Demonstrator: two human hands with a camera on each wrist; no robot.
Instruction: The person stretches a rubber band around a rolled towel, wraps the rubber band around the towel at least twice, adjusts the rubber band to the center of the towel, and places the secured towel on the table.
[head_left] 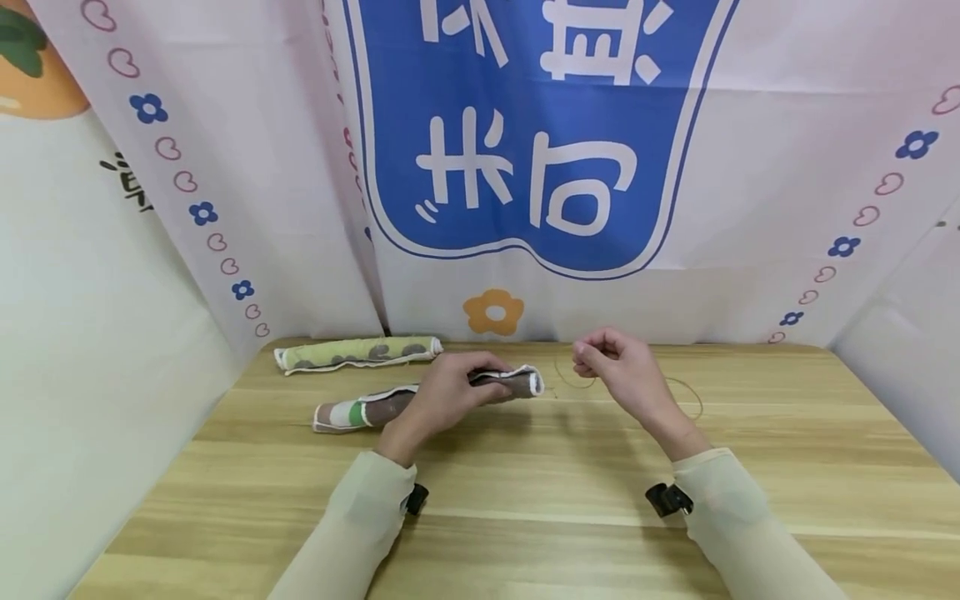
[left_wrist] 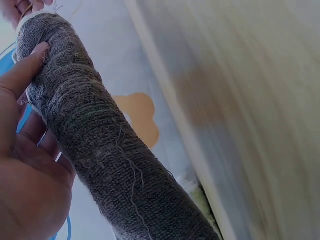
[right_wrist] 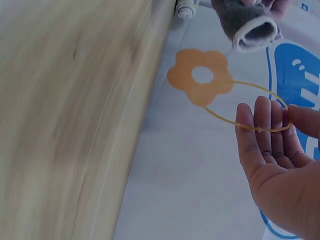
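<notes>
A rolled towel (head_left: pixel 385 407), dark brown with white edging and a green band near one end, is held in my left hand (head_left: pixel 450 387) toward its right end. Thumb and fingers curl round it in the left wrist view, where its fuzzy side (left_wrist: pixel 100 120) carries loose threads. To the right, my right hand (head_left: pixel 626 375) pinches a thin yellow rubber band (right_wrist: pixel 260 130) between thumb and fingers. The band hangs as a loose loop, apart from the towel's white-rimmed open end (right_wrist: pixel 257 32).
Behind the held roll lies a second rolled towel (head_left: pixel 360 353), yellow-green with grey shapes. Another thin yellow loop (head_left: pixel 701 402) rests on the wooden table (head_left: pixel 525 533) beyond the right wrist. A printed cloth (head_left: pixel 420 292) hangs along the table's back edge.
</notes>
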